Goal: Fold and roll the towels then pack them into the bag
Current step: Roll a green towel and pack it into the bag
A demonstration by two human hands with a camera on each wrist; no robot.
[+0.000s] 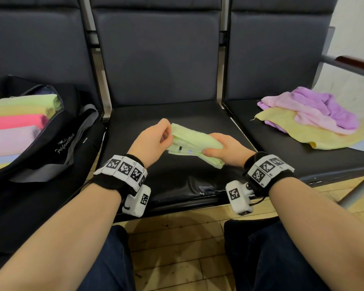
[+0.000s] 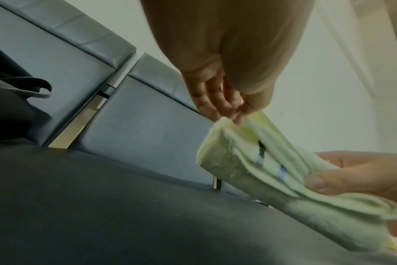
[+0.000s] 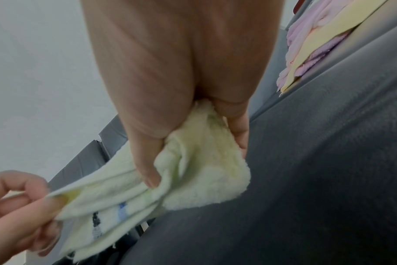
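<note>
A rolled pale green towel (image 1: 192, 141) hangs in the air over the middle seat (image 1: 172, 181), held at both ends. My left hand (image 1: 156, 137) pinches its far upper corner between thumb and fingertips (image 2: 238, 114). My right hand (image 1: 223, 149) grips the near end, thumb (image 3: 151, 172) across the roll (image 3: 200, 175) and fingers curled underneath. A small label with black and blue marks shows on the towel (image 2: 258, 152). An open black bag (image 1: 57, 135) lies on the left seat with several rolled towels (image 1: 15, 127) packed side by side inside.
A loose heap of purple, pink and yellow towels (image 1: 311, 118) lies on the right seat, also seen in the right wrist view as a heap (image 3: 315, 41). The bag's grey strap (image 1: 80, 141) drapes toward the middle seat. A metal armrest (image 1: 349, 64) stands far right. Wooden floor (image 1: 177, 248) lies below.
</note>
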